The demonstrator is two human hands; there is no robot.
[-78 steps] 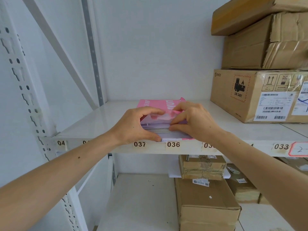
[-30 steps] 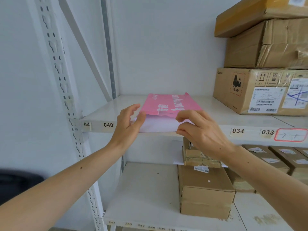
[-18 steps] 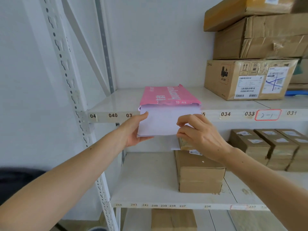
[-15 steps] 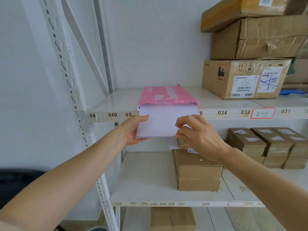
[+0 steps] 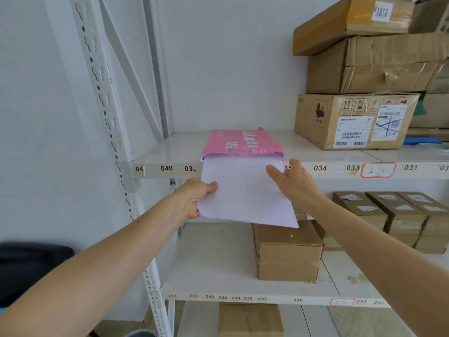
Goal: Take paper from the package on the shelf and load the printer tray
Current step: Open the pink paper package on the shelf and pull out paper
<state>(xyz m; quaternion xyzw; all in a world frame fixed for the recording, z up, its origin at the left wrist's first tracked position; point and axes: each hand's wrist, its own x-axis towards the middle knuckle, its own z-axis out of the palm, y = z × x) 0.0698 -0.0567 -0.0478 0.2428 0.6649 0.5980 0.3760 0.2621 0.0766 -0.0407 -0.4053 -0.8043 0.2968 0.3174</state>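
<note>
A pink paper package (image 5: 243, 143) lies on the white shelf (image 5: 170, 152), its torn open end facing me. A stack of white paper (image 5: 245, 193) sticks far out of that end, over the shelf's front edge. My left hand (image 5: 194, 198) pinches the stack's near left corner, thumb on top. My right hand (image 5: 291, 183) rests at the stack's right edge with its fingers spread and its thumb lying on the top sheet. No printer is in view.
Stacked cardboard boxes (image 5: 357, 120) fill the right of the same shelf. On the shelf below, a brown box (image 5: 286, 251) sits right under the paper, with smaller boxes (image 5: 393, 215) to its right. The perforated upright post (image 5: 109, 132) stands at the left.
The paper stack has slid farther out of the pink package toward me. My right hand has loosened from a pinch to spread fingers at the stack's right edge.
</note>
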